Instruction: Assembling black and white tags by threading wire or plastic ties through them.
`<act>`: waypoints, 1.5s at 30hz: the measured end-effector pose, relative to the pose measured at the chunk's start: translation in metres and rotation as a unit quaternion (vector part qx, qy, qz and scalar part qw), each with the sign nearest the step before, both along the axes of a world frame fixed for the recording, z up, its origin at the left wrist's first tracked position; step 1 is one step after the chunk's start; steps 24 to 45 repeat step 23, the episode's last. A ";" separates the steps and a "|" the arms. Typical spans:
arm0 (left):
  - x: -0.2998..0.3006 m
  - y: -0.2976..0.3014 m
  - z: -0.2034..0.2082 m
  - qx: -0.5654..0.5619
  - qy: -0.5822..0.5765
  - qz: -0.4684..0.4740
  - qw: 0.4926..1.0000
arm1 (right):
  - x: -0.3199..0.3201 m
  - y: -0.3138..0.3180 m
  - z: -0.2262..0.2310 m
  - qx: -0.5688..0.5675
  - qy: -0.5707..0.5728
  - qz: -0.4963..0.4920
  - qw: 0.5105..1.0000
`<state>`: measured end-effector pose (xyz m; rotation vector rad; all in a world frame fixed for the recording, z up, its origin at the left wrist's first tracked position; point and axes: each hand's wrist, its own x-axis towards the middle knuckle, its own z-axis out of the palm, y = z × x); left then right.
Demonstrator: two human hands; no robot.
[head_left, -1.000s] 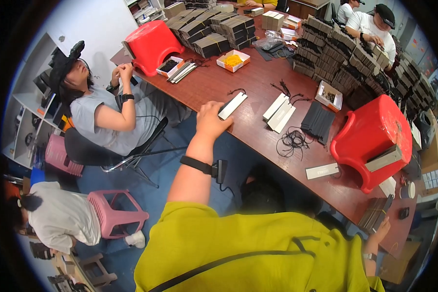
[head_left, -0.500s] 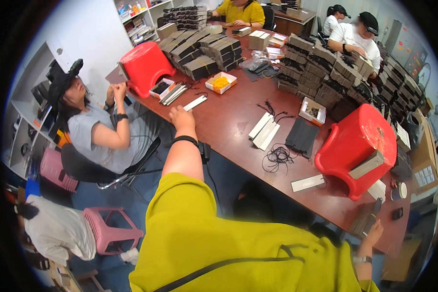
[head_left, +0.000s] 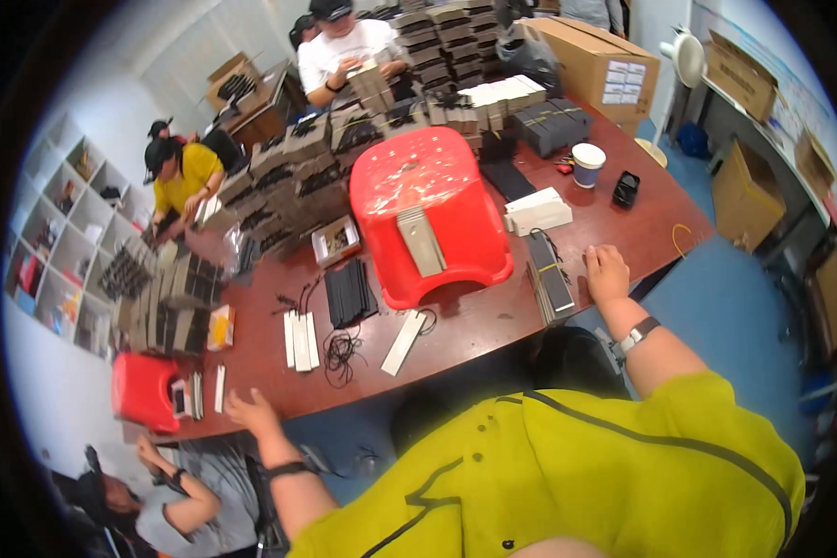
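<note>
My left hand is at the table's near left edge, its fingers apart and holding nothing. A narrow white strip lies just beyond the fingertips. At the right, my right hand rests on the table with fingers loosely spread. Beside it is a stack of long dark strips with a yellow band around it, at the table's near edge. Between my hands lie a white strip with a black cord, a tangle of black cord, several white strips and a pile of black strips.
A red plastic stool stands on the brown table, a grey-beige strip leaning against it. A second red stool is at the left. Beyond are stacked bundles, a paper cup and a black case. Co-workers sit around the table.
My view has swung to the right. My left hand has come away from the white strip it was touching. My right hand has left the dark stack and lies beside it.
</note>
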<state>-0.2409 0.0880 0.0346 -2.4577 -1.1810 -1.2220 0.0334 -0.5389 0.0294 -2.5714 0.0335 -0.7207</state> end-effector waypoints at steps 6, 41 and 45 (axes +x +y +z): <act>0.087 -0.259 0.082 -0.504 0.052 -0.532 0.679 | 0.012 -0.025 -0.028 0.338 0.112 0.151 0.922; 0.187 -0.430 0.061 -0.658 0.048 -0.589 0.467 | -0.044 0.040 0.043 0.560 0.207 0.359 0.717; 0.187 -0.430 0.061 -0.658 0.048 -0.589 0.467 | -0.044 0.040 0.043 0.560 0.207 0.359 0.717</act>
